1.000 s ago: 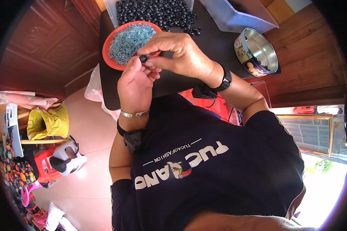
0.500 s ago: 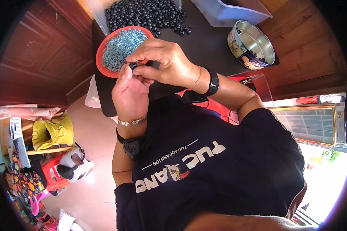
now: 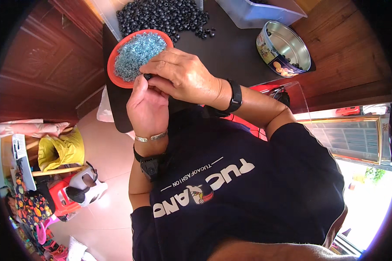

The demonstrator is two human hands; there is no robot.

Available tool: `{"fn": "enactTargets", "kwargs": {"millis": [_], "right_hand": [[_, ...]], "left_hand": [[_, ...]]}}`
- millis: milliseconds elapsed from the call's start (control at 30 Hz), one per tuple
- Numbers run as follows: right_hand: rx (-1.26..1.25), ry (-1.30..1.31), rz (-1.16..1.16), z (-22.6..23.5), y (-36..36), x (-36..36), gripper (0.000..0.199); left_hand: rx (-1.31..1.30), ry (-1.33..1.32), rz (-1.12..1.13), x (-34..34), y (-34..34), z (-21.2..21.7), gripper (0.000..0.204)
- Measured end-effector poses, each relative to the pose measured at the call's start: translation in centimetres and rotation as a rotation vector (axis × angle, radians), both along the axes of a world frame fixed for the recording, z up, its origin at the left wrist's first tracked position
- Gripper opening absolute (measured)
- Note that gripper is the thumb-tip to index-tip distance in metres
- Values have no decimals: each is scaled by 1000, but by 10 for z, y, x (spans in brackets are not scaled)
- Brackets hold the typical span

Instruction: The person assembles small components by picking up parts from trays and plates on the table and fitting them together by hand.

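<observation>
Above the front edge of the dark table, my two hands meet around a small black rounded piece [image 3: 147,77]. My left hand [image 3: 147,104] is palm up, its thumb and fingertips closed at the piece. From the right, my right hand [image 3: 180,71] pinches the same piece between thumb and forefinger; its other fingers are curled and partly hidden. Just behind the hands stands an orange-red bowl [image 3: 112,71] heaped with small shiny bluish clear bits [image 3: 139,54]. Farther back lies a pile of black hollow rounded pieces [image 3: 163,17], like the one held.
At the right of the dark table [image 3: 231,52] stands a round printed tin [image 3: 269,54] with a few black pieces inside. A translucent plastic bin [image 3: 257,15] is behind it. Wooden panels border both sides. A yellow bag [image 3: 61,150] and a red stool [image 3: 62,200] are at lower left.
My right hand has rolled slightly, its fingers closing further over the black piece, so less of it shows. Both hands stay in nearly the same place.
</observation>
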State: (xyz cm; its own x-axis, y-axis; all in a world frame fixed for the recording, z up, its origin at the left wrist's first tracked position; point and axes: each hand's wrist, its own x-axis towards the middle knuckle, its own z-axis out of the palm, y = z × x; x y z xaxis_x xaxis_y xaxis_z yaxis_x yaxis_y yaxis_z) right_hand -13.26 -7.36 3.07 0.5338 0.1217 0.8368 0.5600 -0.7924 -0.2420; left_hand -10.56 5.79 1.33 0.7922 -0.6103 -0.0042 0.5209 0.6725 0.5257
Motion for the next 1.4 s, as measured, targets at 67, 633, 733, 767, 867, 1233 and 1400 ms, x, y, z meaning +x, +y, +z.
{"fn": "enactTargets", "kwargs": {"millis": [67, 633, 733, 767, 867, 1233, 1400], "right_hand": [[-37, -31, -19, -3, 0, 1, 31], [-61, -14, -27, -14, 0, 3, 25], [-44, 87, -45, -3, -9, 4, 23], [-29, 108, -21, 2, -12, 4, 22], [-12, 128, 41, 8, -18, 7, 25], [603, 640, 334, 4, -17, 1, 27], [661, 654, 331, -1, -18, 0, 17]], "left_hand": [[-4, 14, 0, 2, 0, -4, 26], [-43, 0, 6, 8, -6, -20, 26], [-11, 49, 1, 11, -10, -15, 27], [-20, 49, -26, 13, -10, -14, 28], [-16, 20, -37, 13, -12, -6, 30], [48, 29, -60, 12, -3, -4, 32], [94, 44, -61, 8, -3, -2, 32]]}}
